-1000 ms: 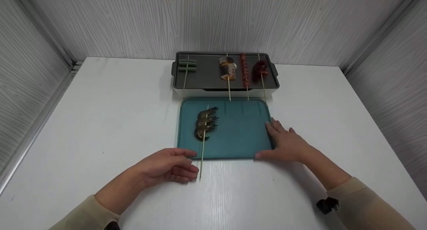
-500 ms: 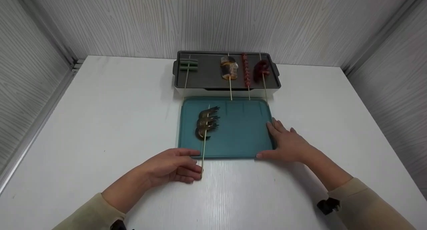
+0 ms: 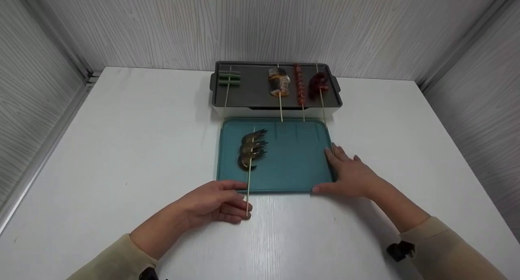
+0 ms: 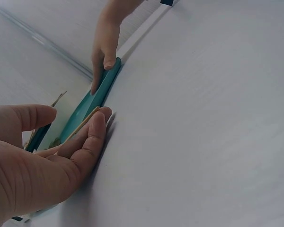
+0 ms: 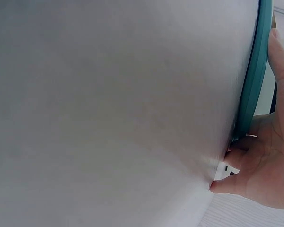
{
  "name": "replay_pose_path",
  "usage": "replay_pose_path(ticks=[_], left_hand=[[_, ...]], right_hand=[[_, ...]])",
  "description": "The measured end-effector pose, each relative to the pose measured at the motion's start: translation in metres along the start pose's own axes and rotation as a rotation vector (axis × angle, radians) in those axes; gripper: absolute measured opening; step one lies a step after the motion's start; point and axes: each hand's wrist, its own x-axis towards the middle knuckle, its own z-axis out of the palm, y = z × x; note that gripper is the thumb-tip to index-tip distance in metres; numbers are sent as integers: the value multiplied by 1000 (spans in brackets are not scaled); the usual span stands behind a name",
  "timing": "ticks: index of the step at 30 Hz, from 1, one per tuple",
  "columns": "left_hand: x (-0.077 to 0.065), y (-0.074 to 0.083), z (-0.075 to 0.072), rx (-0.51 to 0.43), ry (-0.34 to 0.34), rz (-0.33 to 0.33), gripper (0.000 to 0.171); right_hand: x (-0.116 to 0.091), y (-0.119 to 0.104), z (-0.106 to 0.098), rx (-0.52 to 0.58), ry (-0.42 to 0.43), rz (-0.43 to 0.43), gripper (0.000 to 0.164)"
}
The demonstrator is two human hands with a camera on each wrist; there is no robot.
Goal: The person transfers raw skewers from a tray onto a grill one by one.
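A skewer of shrimp (image 3: 252, 150) lies on the teal tray (image 3: 292, 166), its bare stick reaching over the front rim. Beneath that stick is my left hand (image 3: 215, 202), its fingers extended under and against the stick end. In the left wrist view the stick (image 4: 83, 124) lies along the fingers, while the thumb (image 4: 38, 116) stands apart from it. My right hand (image 3: 351, 176) rests at the tray's front right corner, the thumb at the front rim and the other fingers along the right side. In the right wrist view the tray edge (image 5: 255, 71) runs beside the spread hand.
Behind the tray stands a dark grill plate (image 3: 254, 97) on a white base. It carries a green vegetable skewer (image 3: 229, 79), a skewer of chunky browned pieces (image 3: 279, 85), a thin red skewer (image 3: 300, 85) and a dark red curled skewer (image 3: 318, 85). Pale walls surround the white table (image 3: 142, 129).
My left hand has moved slightly right, bringing its fingers under the end of the shrimp skewer's stick. My right hand stays on the tray corner. The skewers look unmoved.
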Motion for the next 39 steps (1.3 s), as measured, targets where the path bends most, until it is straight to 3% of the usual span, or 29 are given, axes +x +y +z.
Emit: replay_pose_path(ticks=[31, 39], left_hand=[[1, -1, 3, -14, -33, 16, 60], [0, -1, 5, -12, -16, 22, 67]], right_hand=[[1, 2, 2, 0, 4, 1, 134], [1, 0, 1, 0, -1, 8, 135]])
